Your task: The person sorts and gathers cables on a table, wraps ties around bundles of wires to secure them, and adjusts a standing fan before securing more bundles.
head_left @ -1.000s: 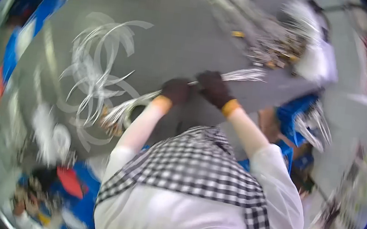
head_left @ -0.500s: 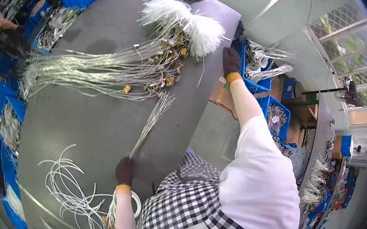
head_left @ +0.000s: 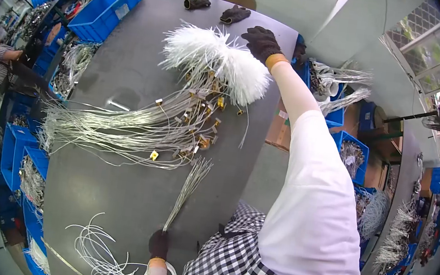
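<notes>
My left hand (head_left: 159, 244), in a dark glove, is closed round one end of a thin bundle of silvery wires (head_left: 188, 191); the bundle's loose ends fan out on the table away from me. My right hand (head_left: 262, 42), also gloved, is stretched out to the far right part of the table with its fingers apart and nothing in them. It is just above and beside a thick bundle of wires with white frayed-looking ends (head_left: 216, 60). Long silvery wires (head_left: 116, 133) with small yellow and brown connectors (head_left: 199, 129) lie across the table from that bundle.
Two dark gloves (head_left: 235, 14) lie at the grey table's (head_left: 114, 190) far edge. Loose white wire coils (head_left: 96, 249) lie near my left hand. Blue bins (head_left: 106, 13) stand along the left, others (head_left: 349, 156) at the right. A person (head_left: 1, 64) works at the far left.
My right hand has swung from the table's right edge inward and to the left, near the white wire ends. The left hand still holds its wire bundle. The view has shifted.
</notes>
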Demonstrator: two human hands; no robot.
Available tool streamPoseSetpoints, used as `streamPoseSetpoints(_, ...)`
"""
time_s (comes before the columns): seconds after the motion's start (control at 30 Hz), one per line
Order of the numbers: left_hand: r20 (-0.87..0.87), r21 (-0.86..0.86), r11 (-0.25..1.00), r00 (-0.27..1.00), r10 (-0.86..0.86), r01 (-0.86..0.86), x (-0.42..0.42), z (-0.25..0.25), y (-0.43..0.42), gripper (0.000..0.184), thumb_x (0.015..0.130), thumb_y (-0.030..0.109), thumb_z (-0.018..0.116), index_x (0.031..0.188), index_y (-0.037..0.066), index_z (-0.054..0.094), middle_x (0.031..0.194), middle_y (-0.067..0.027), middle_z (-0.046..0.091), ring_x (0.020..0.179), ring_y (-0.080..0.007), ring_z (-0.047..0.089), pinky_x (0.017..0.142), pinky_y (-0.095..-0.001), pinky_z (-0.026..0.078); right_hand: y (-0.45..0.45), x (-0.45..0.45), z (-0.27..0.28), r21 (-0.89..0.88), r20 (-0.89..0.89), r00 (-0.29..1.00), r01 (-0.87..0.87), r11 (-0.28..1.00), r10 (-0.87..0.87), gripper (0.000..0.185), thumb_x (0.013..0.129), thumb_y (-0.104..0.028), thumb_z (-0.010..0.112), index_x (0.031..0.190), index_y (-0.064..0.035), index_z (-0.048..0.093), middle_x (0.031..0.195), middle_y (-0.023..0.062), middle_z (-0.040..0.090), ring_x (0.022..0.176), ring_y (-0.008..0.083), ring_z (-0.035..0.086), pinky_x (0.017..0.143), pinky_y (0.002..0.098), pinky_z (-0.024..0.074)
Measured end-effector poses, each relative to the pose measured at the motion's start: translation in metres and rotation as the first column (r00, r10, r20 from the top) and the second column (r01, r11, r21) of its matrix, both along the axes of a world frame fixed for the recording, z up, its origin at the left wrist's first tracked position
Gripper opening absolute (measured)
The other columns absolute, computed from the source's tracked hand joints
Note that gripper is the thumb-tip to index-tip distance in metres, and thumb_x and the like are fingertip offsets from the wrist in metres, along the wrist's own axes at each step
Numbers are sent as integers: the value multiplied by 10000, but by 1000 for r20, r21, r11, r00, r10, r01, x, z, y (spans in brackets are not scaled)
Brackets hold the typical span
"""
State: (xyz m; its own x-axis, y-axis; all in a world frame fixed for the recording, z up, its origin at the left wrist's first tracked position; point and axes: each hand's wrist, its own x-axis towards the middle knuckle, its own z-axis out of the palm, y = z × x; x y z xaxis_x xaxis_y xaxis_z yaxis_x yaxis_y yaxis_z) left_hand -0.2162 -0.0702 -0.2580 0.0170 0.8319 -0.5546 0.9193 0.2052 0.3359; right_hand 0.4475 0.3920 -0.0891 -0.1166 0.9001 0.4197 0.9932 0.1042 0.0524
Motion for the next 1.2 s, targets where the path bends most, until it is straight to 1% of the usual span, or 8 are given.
streamPoseSetpoints(0.27, -52, -31, 999, 998, 38, -40, 14, 15, 8, 333, 937, 350, 510, 965, 73, 693, 946, -206, 680, 889, -427, 634, 768, -540, 482, 41, 12, 13, -554, 124, 992, 85, 828, -19, 250, 845, -243, 546, 988, -157, 732, 1161, 79, 678, 1128, 298, 599, 966, 419, 449)
streamPoseSetpoints(0.33, -46, -59, 998, 999, 17, -20, 11, 13, 9, 323, 936, 338, 508, 974, 75, 692, 942, -210, 679, 894, -430, 633, 774, -538, 482, 38, 29, 17, -568, -203, 936, -353, 743, 289, 287, 874, -324, 552, 980, -130, 735, 1061, 119, 700, 1012, 312, 645, 918, 402, 481)
streamPoseSetpoints(0.43, -71, -40, 997, 996, 60, -63, 15, 16, 9, 321, 937, 329, 504, 974, 70, 691, 937, -212, 679, 886, -436, 630, 770, -538, 482, 30, 34, 39, -484, -607, 777, -192, 854, -169, 395, 904, -413, 616, 1034, -58, 732, 1056, 162, 702, 992, 319, 648, 936, 398, 484)
streamPoseSetpoints(0.6, -119, -55, 998, 993, 17, -24, 16, 16, 11, 314, 931, 325, 517, 977, 68, 691, 935, -212, 679, 880, -438, 630, 766, -540, 483, 108, 57, -67, -253, -187, 979, -124, 960, 77, 294, 891, -248, 515, 926, -40, 719, 981, 165, 704, 979, 340, 658, 882, 442, 500)
streamPoseSetpoints(0.7, -107, -75, 996, 994, 37, -46, 20, 24, 14, 312, 927, 329, 523, 982, 71, 691, 940, -214, 679, 887, -435, 631, 764, -535, 486, 103, 9, -50, -520, -168, 976, 32, 853, -140, 341, 858, -330, 549, 983, -67, 725, 997, 177, 697, 928, 369, 667, 856, 449, 517)
streamPoseSetpoints(0.97, -91, -100, 989, 990, 104, -113, 31, 35, 20, 320, 922, 346, 519, 988, 86, 694, 961, -206, 684, 911, -425, 640, 771, -522, 498, 121, 34, -82, -462, -239, 963, 2, 887, -126, 318, 808, -336, 656, 950, -65, 744, 943, 179, 713, 887, 317, 679, 871, 392, 509)
streamPoseSetpoints(1.03, -112, -103, 990, 990, 85, -96, 29, 34, 21, 325, 923, 354, 520, 982, 89, 697, 949, -205, 685, 902, -428, 643, 772, -524, 503, 106, 50, -58, -219, -743, 668, -188, 958, -39, 292, 807, -273, 704, 973, -35, 742, 923, 137, 730, 858, 254, 678, 839, 345, 515)
streamPoseSetpoints(1.2, -110, -114, 988, 990, 89, -101, 23, 24, 15, 317, 919, 348, 530, 978, 86, 700, 944, -208, 686, 903, -430, 644, 774, -529, 504, 91, 17, 33, 187, -980, -109, -233, 954, 165, 226, 903, -127, 643, 1025, 58, 689, 978, 88, 726, 933, 179, 673, 844, 312, 524)
